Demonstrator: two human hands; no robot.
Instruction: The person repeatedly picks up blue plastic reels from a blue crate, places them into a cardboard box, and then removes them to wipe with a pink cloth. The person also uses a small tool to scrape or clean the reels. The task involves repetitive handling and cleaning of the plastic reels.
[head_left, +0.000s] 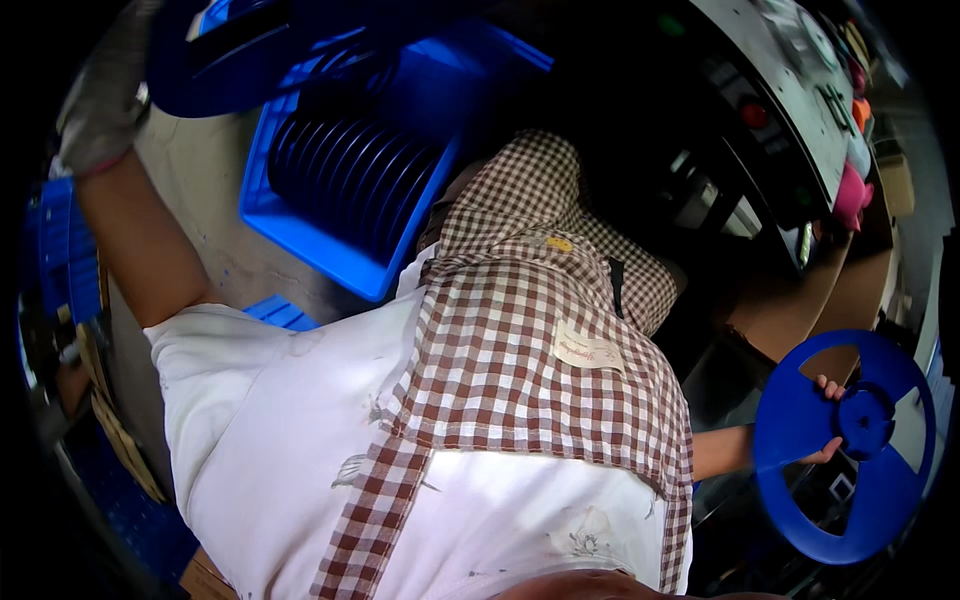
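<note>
At the right, my bare right hand (826,452) grips a blue plastic reel (785,425) near its hub. The fingers show through the reel's cut-outs and around the centre. At the upper left, my left hand (100,115) wears a grey glove and is raised at the edge of another blue reel (215,85). That reel is partly cut off by the top of the picture, and my left fingertips are mostly hidden. Below it stands a blue crate (330,265) with a row of dark reels (350,185) upright inside.
A grey workbench (750,75) with a red button (753,113) runs along the upper right. Cardboard boxes (790,305) stand below it, with a pink object (851,195) at the bench edge. More blue crates (62,245) are at the far left.
</note>
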